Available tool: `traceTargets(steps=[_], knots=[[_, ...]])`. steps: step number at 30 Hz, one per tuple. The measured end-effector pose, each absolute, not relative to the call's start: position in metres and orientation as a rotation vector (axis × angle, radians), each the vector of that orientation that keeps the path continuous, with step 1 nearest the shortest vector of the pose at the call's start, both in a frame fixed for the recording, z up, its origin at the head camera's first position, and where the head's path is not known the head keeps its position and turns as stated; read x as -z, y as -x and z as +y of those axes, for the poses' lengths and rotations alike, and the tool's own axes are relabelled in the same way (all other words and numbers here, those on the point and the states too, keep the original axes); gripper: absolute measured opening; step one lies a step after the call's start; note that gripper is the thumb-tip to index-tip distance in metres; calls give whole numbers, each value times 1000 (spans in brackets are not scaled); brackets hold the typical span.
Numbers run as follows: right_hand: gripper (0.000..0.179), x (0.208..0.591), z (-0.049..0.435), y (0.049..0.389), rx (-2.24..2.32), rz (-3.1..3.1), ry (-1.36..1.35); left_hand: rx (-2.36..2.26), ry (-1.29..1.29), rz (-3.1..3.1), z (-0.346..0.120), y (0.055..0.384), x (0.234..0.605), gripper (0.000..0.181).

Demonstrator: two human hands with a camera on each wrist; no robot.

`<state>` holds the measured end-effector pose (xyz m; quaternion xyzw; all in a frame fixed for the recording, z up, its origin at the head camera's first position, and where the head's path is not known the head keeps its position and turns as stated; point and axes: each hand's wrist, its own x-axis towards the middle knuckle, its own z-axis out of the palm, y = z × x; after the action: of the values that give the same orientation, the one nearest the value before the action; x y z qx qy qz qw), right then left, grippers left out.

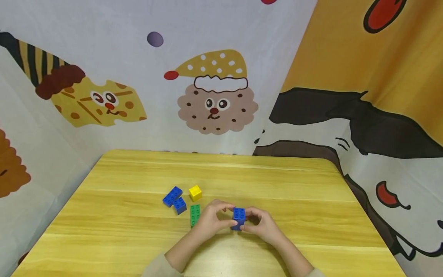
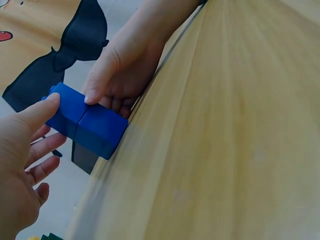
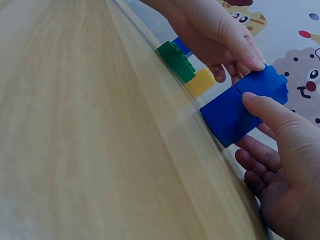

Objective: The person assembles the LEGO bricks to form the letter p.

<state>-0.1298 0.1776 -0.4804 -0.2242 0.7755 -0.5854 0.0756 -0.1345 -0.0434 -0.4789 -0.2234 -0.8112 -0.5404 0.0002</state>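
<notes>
Two blue building bricks stand one on the other; in the head view the upper brick (image 1: 239, 213) shows its studs on top. A seam parts it from the lower brick (image 2: 103, 131) in the left wrist view. My left hand (image 1: 209, 221) pinches the upper brick from the left, its thumb near the studs. From the right, my right hand (image 1: 263, 226) holds the stack, its thumb at the seam in the right wrist view. The stack's lower end is at the tabletop. Just left of my left hand lies a green brick (image 1: 195, 214), partly hidden behind that hand.
A yellow brick (image 1: 195, 193) sits beyond the green one. To its left are a longer blue brick (image 1: 172, 196) and a small blue brick (image 1: 180, 206), close together. The wooden table (image 1: 311, 192) ends at a printed curtain (image 1: 138, 138).
</notes>
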Motion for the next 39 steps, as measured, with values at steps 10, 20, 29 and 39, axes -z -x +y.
traceTargets(steps=[10, 20, 29, 39], knots=[[35, 480, 177, 129, 1763, 2319, 650, 1727, 732, -2390, -63, 132, 475, 41], [39, 480, 177, 128, 1759, 2338, 651, 1653, 588, -2386, -91, 128, 471, 40], [43, 480, 178, 128, 1776, 2348, 654, 1636, 477, -2361, -125, 127, 471, 35], [44, 481, 179, 128, 1819, 2324, 707, 1577, 349, -2310, -159, 127, 476, 35]])
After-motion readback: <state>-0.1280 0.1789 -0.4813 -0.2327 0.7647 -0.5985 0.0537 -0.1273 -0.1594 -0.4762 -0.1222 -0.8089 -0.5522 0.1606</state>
